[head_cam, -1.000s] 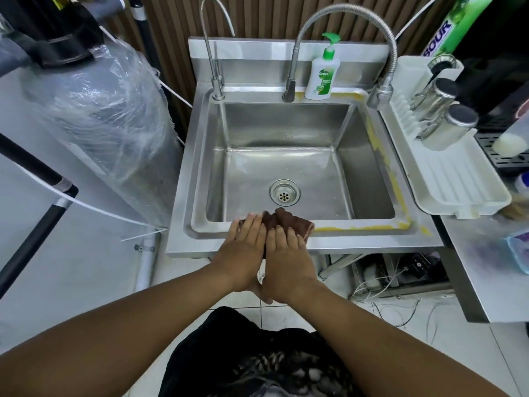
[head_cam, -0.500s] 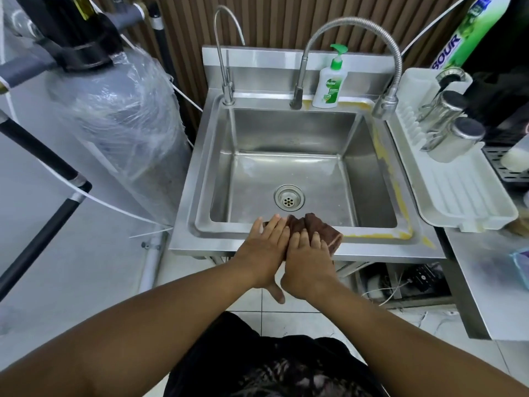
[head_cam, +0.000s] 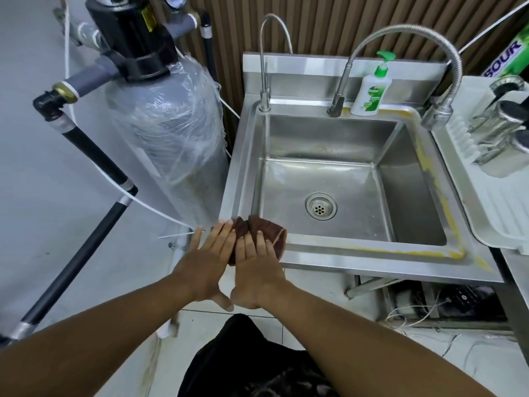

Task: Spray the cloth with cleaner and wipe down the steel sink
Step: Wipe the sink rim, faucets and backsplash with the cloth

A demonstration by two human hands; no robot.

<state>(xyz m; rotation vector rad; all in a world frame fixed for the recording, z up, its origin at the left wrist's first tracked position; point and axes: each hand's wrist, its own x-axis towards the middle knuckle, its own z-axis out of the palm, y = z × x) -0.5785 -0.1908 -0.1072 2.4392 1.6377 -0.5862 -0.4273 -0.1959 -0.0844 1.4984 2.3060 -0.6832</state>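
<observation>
Forearms (head_cam: pixel 128 333) come in bare from the bottom of my feed, above dark clothing (head_cam: pixel 257 365), and end at the front of the square stainless-steel sink (head_cam: pixel 372 255). The left hand (head_cam: pixel 204 262) and right hand (head_cam: pixel 256 267) lie flat, side by side, at the sink's front-left corner, and the thumbs meet in front of the rim. On both hands the fingers are straight and close together, wrapped around nothing. The right hand's fingers (head_cam: pixel 259 242) press down on the brown folded cloth (head_cam: pixel 270 229). The left hand's fingers run along the cloth's left edge, with the forefinger touching it. The cloth sits bunched on the sink's front rim, and its far fold reaches the lip of the basin.

Beyond it, in the middle of the sink floor, I see the round perforated steel drain (head_cam: pixel 320 206). A yellow crusty streak (head_cam: pixel 429 167) runs along the sink's right and front rims. Left of the sink stands a grey cylindrical tank wrapped in clear plastic film (head_cam: pixel 163 138). Against the sink's right edge is a white ribbed plastic drainer tray (head_cam: pixel 501 213), with shiny steel cups (head_cam: pixel 498 121) lying on it.

On the sink's back ledge, a slim gooseneck steel tap (head_cam: pixel 264 81) rises at the left corner. A coiled flexible steel faucet (head_cam: pixel 400 32) arches over to the right corner. Just beside the faucet's base stands a white pump bottle with a green top (head_cam: pixel 370 93).
</observation>
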